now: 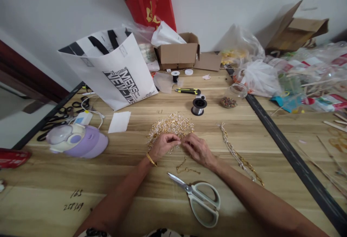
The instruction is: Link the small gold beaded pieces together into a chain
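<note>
My left hand and my right hand meet fingertip to fingertip at the near edge of a pile of gold and clear beads. Thumb and forefinger are pinched on each hand; whatever lies between them is too small to make out. Just below my hands, a short gold chain lies curved on the wooden table. Closer to me are scissors with pale handles, their blades pointing up and left. Longer silver and gold chains stretch out beside my right forearm.
A wire spool, a yellow-black utility knife and a tipped jar of beads stand beyond the pile. At left are a purple-white bottle, white paper and a white bag. Plastic bags crowd the right.
</note>
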The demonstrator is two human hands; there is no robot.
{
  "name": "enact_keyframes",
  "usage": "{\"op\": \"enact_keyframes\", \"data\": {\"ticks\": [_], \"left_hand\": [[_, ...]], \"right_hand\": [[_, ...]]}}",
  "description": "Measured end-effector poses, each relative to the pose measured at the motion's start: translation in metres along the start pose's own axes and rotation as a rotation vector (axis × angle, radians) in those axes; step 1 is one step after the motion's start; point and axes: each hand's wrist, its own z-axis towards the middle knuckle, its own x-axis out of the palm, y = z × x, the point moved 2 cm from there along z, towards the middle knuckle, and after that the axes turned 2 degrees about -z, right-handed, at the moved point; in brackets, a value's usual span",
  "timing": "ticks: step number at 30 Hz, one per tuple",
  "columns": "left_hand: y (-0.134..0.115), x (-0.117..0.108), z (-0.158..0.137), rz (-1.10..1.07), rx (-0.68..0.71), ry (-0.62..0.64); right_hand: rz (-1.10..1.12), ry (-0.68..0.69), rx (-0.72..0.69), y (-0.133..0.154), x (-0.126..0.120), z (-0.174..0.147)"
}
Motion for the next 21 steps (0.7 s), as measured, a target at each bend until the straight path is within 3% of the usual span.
{"op": "enact_keyframes", "data": {"ticks": [21], "left_hand": [[-0.0064, -0.0005, -0.0009, 0.067, 0.014, 0.015]], "right_hand": [[-0.019, -0.002, 0.006, -0.0026, 0.0019, -0.0013]]}}
